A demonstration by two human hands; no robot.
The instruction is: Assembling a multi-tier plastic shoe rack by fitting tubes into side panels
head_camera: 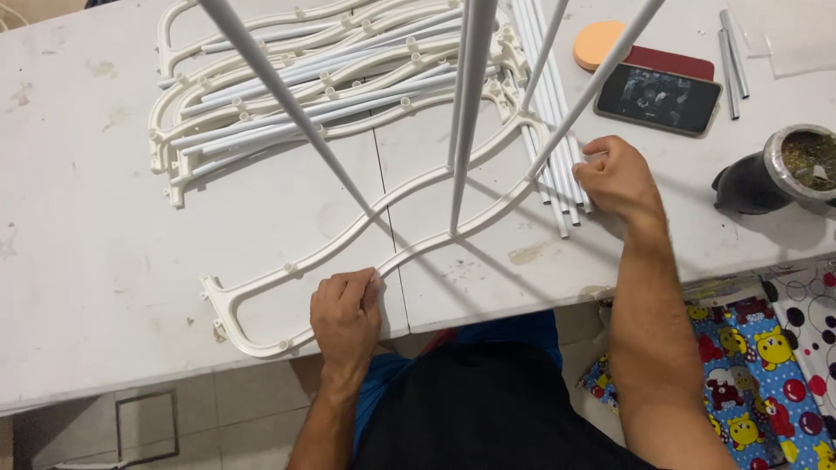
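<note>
The left hand (347,315) presses down on the near rail of a white wavy plastic frame (287,271) that lies flat on the white table (104,261), close to the front edge; the fingers are curled on the rail, more pressing than grasping. Four thin white rods (287,96) stand up from sockets of this frame and rise toward the camera. The right hand (614,177) is closed around the near ends of a bundle of loose white rods (557,165) which lies on the table just beside the frame's right end.

At the far side, a pile of more frames and rods (331,78) covers the middle of the table. At the far right lie a round orange sponge (597,42), a dark red flat case (666,61) and on it a black phone (659,97) with lit screen; two grey metal tubes (731,61) are next to them. A dark cup with metal rim (784,170) stands near the right edge.

The left part of the table is bare, with some stains. Below the right edge hangs a colourful cartoon cloth (749,348)
</note>
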